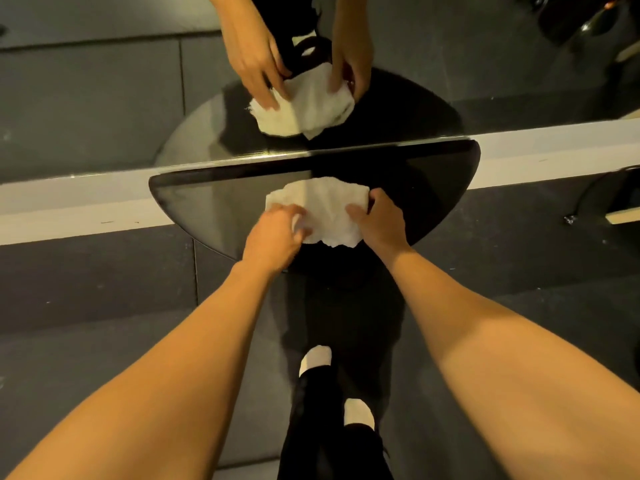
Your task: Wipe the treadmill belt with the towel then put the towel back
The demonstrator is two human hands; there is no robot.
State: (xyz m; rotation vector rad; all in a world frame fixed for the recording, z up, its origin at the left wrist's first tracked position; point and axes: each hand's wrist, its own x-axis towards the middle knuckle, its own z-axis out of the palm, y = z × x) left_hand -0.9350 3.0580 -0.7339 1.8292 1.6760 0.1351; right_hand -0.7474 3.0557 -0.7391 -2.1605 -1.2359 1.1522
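Right now my left hand [277,233] has its fingers curled into the near left part of the towel [325,206], with a fold of cloth bunched between thumb and fingers. My right hand [381,221] holds the right end, thumb laid on top and fingers wrapped round the far edge. So both hands are closed on the cloth, neither one free.

The towel lies crumpled on the dark half-round table [194,209], close to its straight back edge, which meets the mirror [104,98]. Its long axis runs left to right, along that edge, and it sits directly between my hands, so neither is nearer. A lift would go straight up and back toward me.

No treadmill shows from here, so I cannot tell which way the towel has to travel, nor whether this is the pick-up or the put-back. If it is the pick-up, I would gather the loose ends first so none drags off the table. My socked feet [317,358] stand just short of the table.
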